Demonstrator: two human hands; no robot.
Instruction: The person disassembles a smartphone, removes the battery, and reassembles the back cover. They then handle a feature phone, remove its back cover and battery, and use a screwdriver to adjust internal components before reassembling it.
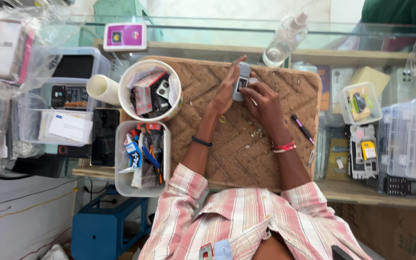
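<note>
A: Head view. Status of the hands?
B: Left hand (225, 91) and right hand (262, 102) both grip one small grey phone (241, 81), held upright just above the far edge of the woven mat (246, 154).
A: Count around it?
B: One purple-tipped pen (302, 128) near the mat's right edge. One round tub (151, 90) at its far left corner, one rectangular tub (142, 158) at the left edge, one spray bottle (285, 39) beyond the far edge.
</note>
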